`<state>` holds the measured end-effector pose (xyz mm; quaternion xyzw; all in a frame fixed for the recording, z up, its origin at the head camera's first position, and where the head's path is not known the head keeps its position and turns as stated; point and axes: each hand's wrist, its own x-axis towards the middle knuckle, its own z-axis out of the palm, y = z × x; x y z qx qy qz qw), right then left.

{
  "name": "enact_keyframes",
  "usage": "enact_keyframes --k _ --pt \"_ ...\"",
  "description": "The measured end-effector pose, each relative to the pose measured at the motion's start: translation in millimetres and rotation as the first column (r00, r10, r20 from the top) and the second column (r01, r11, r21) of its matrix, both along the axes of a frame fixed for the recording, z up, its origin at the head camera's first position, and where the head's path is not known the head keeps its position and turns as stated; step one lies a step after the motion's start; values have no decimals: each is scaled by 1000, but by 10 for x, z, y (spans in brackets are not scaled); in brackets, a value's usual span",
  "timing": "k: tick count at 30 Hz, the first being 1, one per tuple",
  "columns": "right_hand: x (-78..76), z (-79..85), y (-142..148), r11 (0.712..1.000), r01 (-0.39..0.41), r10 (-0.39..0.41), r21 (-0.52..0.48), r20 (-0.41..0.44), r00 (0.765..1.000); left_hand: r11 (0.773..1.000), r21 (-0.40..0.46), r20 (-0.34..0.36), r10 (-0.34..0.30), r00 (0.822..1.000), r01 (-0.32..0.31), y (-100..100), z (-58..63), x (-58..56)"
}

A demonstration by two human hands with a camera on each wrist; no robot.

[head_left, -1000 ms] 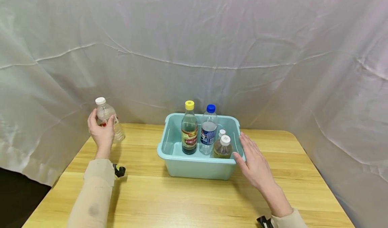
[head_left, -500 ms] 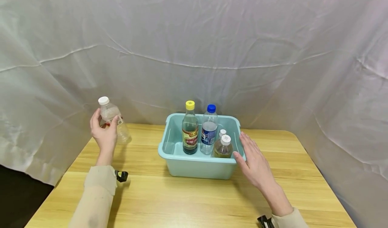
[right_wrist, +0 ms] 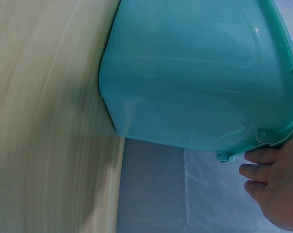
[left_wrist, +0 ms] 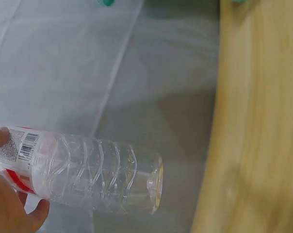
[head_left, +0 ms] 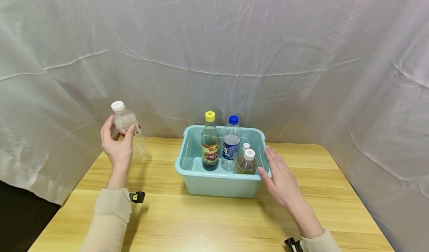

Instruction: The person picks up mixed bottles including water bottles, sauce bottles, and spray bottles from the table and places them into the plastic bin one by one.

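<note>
At the left, my left hand (head_left: pixel 117 144) grips a clear plastic bottle (head_left: pixel 125 118) with a white cap and a red-and-white label. It tilts, cap toward the upper left, and the left wrist view shows its ribbed lower body (left_wrist: pixel 103 174) and the thumb across the label. My right hand (head_left: pixel 285 181) rests with straight fingers at the right rim of a light blue plastic basin (head_left: pixel 218 187), its thumb over the front right corner. From the right wrist, the fingertips (right_wrist: pixel 255 172) show right by the rim, outside the basin's wall (right_wrist: pixel 185 87).
Inside the basin stand a yellow-capped glass bottle (head_left: pixel 210 151), a blue-capped plastic bottle (head_left: pixel 230 147), a white-capped bottle with brownish liquid (head_left: pixel 247 164) and another small white cap (head_left: pixel 245 146). The wooden table (head_left: pixel 187 222) meets grey cloth (head_left: pixel 214 58) behind and at both sides.
My left hand has moved a little to the right with the clear bottle, and the bottle's cap has risen slightly. The right hand and the basin have hardly moved.
</note>
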<state>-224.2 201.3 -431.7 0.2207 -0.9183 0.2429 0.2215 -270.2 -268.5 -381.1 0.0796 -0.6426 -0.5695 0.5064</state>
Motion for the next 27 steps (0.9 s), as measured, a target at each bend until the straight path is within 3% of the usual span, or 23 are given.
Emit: enact_keyframes --k 6,14,27 --pt "-5 -7 0 1000 -1 1 -4 -8 1000 1000 -2 -38 -13 999 13 190 207 177" --pt "-6 -1 1 1000 -4 3 -6 -5 1000 998 -21 -102 -55 993 54 196 235 169" --pt "-14 2 -3 1000 -5 5 -1 -12 1000 989 -19 -275 -146 950 147 469 531 343"
